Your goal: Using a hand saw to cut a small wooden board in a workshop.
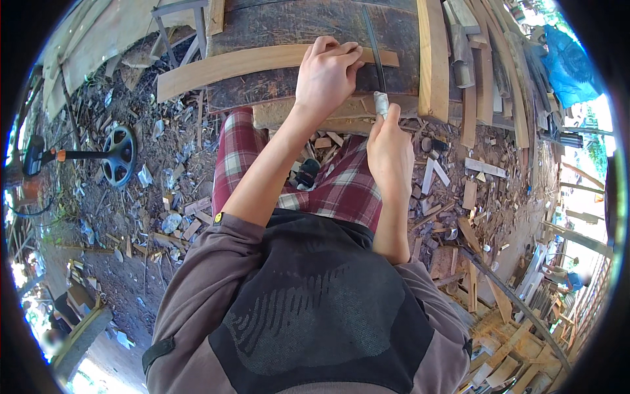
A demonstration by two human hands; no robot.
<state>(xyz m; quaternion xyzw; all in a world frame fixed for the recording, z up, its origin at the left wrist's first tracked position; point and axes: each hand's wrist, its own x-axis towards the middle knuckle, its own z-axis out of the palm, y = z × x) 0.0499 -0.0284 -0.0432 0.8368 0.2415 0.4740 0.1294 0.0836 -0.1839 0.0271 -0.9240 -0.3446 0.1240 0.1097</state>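
Note:
A long pale wooden strip [246, 64] lies crosswise on the dark, worn workbench [262, 26], its left end jutting past the bench's edge. My left hand [326, 73] presses down on the strip near its right end, fingers curled over it. Just right of those fingers, a long-bladed tool [374, 46] with a narrow dark blade crosses the strip, pointing away from me. My right hand [390, 148] is closed round its handle, whose white-wrapped end shows above the fist. The blade is seen nearly edge-on, so whether it has teeth cannot be made out.
A thick light board [433, 59] lies lengthwise at the bench's right, beside stacked planks [485, 72]. Wood offcuts [484, 168] litter the ground around my legs. A black wheel on a shaft [119, 155] stands at left. A blue plastic sheet [567, 65] hangs far right.

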